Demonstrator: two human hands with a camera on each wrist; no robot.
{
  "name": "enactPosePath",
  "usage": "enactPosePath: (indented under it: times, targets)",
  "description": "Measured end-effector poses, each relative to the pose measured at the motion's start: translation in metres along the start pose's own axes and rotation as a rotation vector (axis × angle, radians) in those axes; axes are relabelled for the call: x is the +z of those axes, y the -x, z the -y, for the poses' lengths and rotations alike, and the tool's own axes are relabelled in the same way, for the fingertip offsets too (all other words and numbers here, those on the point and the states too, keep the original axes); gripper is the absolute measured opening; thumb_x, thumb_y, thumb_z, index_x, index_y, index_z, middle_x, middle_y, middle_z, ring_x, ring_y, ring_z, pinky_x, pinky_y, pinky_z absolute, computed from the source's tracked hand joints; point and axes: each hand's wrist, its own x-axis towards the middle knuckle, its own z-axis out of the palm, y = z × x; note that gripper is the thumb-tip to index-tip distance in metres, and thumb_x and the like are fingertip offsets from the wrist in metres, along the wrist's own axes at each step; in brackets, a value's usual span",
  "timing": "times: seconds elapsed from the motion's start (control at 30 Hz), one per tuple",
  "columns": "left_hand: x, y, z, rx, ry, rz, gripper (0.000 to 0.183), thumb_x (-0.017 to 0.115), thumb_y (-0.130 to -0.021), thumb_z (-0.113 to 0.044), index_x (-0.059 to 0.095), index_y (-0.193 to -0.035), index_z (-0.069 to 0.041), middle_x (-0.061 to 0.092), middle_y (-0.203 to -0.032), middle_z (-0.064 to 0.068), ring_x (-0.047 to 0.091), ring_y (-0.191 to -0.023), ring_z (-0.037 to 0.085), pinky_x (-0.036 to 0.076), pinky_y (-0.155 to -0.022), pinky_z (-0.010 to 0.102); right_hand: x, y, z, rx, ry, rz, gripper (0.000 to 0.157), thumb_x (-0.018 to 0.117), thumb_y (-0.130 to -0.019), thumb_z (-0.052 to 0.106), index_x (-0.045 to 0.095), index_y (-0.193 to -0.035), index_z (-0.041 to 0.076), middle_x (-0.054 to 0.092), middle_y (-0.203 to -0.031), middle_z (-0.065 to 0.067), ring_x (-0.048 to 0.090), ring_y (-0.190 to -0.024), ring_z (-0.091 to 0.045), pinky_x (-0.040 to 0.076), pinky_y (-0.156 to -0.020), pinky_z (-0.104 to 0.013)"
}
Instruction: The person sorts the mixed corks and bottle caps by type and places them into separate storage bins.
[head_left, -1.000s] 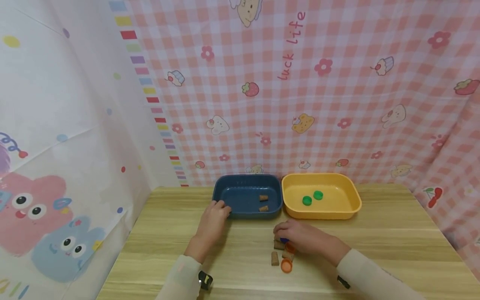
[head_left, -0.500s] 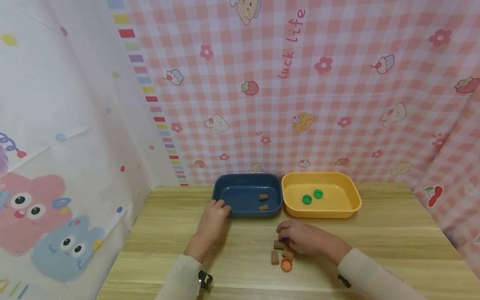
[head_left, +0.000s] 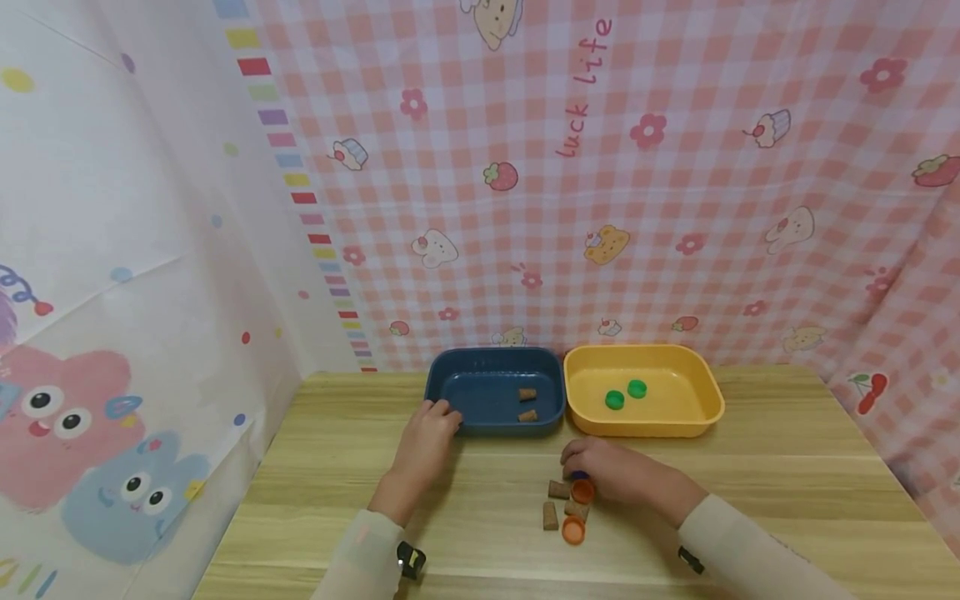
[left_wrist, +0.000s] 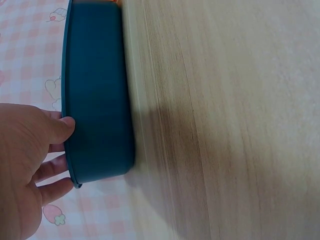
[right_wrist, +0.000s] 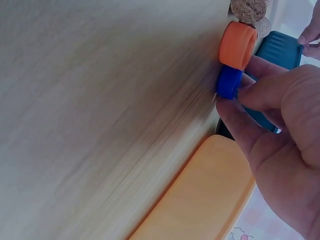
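At the front left corner of the dark blue tray (head_left: 495, 429), my left hand (head_left: 420, 450) grips the rim. Its thumb (left_wrist: 62, 129) presses the outer wall while the other fingers go over the edge. In front of the yellow tray (head_left: 645, 429), my right hand (head_left: 615, 471) pinches a blue bottle cap (right_wrist: 229, 83) between thumb and fingers, low over the table. Right beside it is an orange bottle cap (head_left: 582, 492). Another orange cap (head_left: 573, 530) lies nearer me. Tapered corks (head_left: 558, 489) lie around them, one cork (head_left: 550, 516) farther left and another cork (head_left: 577, 510) between the orange caps.
Two corks (head_left: 527, 394) lie inside the blue tray. The yellow tray, side by side with it, holds two green caps (head_left: 615, 400). Both trays stand at the back of the wooden table (head_left: 337, 467), against a pink checked cloth (head_left: 480, 217).
My right hand has shifted slightly to the right with the blue cap, uncovering more of the upper orange cap and the cork beside it. My left hand stays on the blue tray's rim.
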Motion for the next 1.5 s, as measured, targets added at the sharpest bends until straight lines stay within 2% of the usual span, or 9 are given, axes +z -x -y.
enactPosePath:
  times: [0.5, 0.93, 1.5]
  targets:
    - [-0.002, -0.002, -0.003, -0.016, -0.004, 0.026, 0.006, 0.076, -0.088, -0.004, 0.078, -0.089, -0.01, 0.063, -0.081, 0.006, 0.052, -0.072, 0.024, 0.05, -0.07, 0.037, 0.005, 0.003, -0.007, -0.052, 0.024, -0.052, 0.029, 0.07, -0.087, -0.013, 0.078, -0.105, 0.008, 0.072, -0.106, -0.002, 0.067, -0.1, -0.014, 0.058, -0.09, -0.029]
    - [-0.001, -0.001, -0.004, -0.026, 0.001, 0.042, 0.006, 0.077, -0.088, -0.004, 0.078, -0.091, -0.009, 0.064, -0.082, 0.006, 0.053, -0.072, 0.024, 0.05, -0.071, 0.037, 0.013, 0.004, -0.01, -0.074, 0.09, -0.09, 0.022, 0.076, -0.086, -0.005, 0.079, -0.1, 0.012, 0.071, -0.1, 0.001, 0.066, -0.095, -0.011, 0.057, -0.084, -0.025]
    - [-0.002, -0.001, -0.002, -0.017, 0.007, 0.019, 0.006, 0.076, -0.088, -0.003, 0.078, -0.09, -0.007, 0.064, -0.081, 0.007, 0.054, -0.072, 0.025, 0.051, -0.072, 0.037, 0.015, 0.002, -0.009, -0.066, 0.058, -0.118, 0.02, 0.074, -0.087, -0.005, 0.079, -0.096, 0.012, 0.072, -0.097, 0.002, 0.066, -0.091, -0.009, 0.057, -0.082, -0.025]
